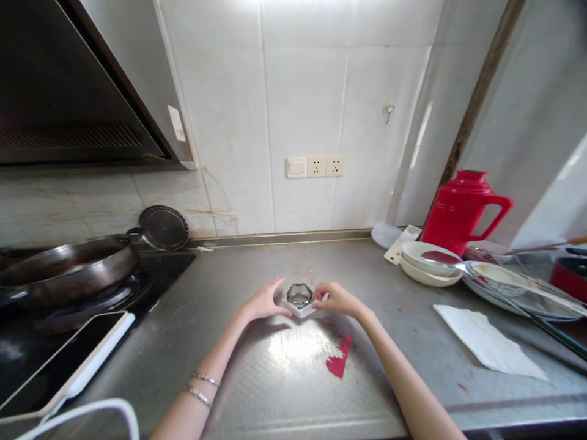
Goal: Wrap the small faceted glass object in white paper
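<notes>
A dark, clear faceted glass dish (299,296) rests on a folded white cloth or paper (299,311) in the middle of the metal counter. My left hand (267,301) is at its left side, thumb and fingers spread apart, with the thumb by the white piece's edge. On the right, my right hand (334,298) has its fingers bent and pinched at the right corner of the white piece, close beside the glass. What exactly those fingertips grip is too small to tell. Torn red paper (338,359) lies nearer to me.
A large pan (68,269) sits on the stove at left, with a phone (68,360) and white cable in front. At right are a red thermos (458,211), stacked bowls (431,272), plates with utensils, and a white paper sheet (488,339).
</notes>
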A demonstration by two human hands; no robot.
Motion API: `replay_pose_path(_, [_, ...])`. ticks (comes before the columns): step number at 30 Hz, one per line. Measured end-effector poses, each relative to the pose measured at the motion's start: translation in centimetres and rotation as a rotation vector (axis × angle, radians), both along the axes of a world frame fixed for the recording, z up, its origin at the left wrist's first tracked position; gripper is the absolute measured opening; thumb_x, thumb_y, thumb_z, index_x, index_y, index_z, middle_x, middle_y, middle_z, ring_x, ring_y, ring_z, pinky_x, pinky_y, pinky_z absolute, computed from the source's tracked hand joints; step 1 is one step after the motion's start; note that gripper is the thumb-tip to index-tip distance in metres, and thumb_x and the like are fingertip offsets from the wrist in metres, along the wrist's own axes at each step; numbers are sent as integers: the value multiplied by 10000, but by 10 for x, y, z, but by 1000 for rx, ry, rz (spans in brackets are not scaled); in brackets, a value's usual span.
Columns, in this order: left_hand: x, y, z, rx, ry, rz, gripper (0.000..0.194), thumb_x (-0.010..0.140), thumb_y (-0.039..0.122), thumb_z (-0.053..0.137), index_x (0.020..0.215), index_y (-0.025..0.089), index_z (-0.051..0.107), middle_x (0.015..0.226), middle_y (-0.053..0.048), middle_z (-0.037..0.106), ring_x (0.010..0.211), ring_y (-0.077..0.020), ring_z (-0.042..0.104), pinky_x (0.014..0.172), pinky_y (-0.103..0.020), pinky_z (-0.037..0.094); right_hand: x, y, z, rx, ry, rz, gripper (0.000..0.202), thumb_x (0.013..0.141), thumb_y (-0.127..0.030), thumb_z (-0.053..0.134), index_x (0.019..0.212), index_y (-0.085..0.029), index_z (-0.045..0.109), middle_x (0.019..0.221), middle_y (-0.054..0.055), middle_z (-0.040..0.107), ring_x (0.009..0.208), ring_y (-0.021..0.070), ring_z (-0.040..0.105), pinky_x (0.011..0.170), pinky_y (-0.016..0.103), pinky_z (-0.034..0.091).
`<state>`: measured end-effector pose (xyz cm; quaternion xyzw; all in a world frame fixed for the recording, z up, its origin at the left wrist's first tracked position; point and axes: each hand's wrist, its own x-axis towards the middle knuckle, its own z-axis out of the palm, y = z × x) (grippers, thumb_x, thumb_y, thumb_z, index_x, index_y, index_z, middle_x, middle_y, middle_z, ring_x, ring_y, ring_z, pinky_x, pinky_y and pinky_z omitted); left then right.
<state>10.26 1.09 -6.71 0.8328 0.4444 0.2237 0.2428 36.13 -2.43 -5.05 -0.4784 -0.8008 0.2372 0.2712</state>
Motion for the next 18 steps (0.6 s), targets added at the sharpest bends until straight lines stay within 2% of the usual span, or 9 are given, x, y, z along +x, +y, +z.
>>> replay_pose_path(2, [-3, -2, 7, 62, -37, 38, 857, 588, 498, 776, 1329, 193, 471, 1415, -146, 466, 1314, -307, 430, 1103, -438, 329, 0, 0, 0, -20, 10, 22, 39, 669, -165, 678, 686, -164, 713, 670, 4, 668, 653, 142, 586, 609, 221, 405])
replay_pose_path(5, [-2, -5, 17, 281, -175, 121, 467, 795, 437, 605, 1193, 199, 557, 1235, -104, 608, 1163, -240, 560, 1010, -395, 424, 2, 2, 3, -34, 39, 41, 84, 700, -219, 666, 678, -167, 729, 670, 13, 690, 649, 155, 605, 610, 234, 420])
replay_pose_path(8, [1, -9, 24, 506, -295, 205, 206, 858, 360, 522, 950, 198, 610, 971, -66, 660, 963, -200, 612, 882, -343, 479, 4, 3, 7, -31, 126, 43, 178, 733, -337, 670, 689, -177, 734, 676, 14, 698, 655, 168, 614, 623, 254, 438])
replay_pose_path(11, [8, -16, 28, 608, -381, 223, 159, 844, 345, 543, 837, 196, 598, 859, -52, 638, 865, -189, 600, 792, -317, 490, 3, 4, 11, -27, 316, 26, 257, 727, -426, 688, 693, -176, 732, 678, 24, 697, 656, 173, 614, 624, 267, 448])
replay_pose_path(13, [14, -22, 29, 573, -395, 152, 163, 822, 349, 582, 871, 195, 607, 900, -58, 647, 883, -191, 601, 768, -304, 494, 0, 3, 13, -34, 428, 17, 289, 709, -458, 706, 703, -171, 732, 696, 32, 704, 666, 175, 617, 631, 271, 458])
replay_pose_path(18, [31, -34, 26, 448, -387, 14, 273, 779, 336, 655, 1000, 179, 630, 1029, -83, 669, 988, -207, 608, 888, -325, 480, -9, 0, 14, -43, 559, 13, 317, 679, -485, 726, 700, -169, 719, 719, 36, 703, 681, 176, 617, 637, 273, 469])
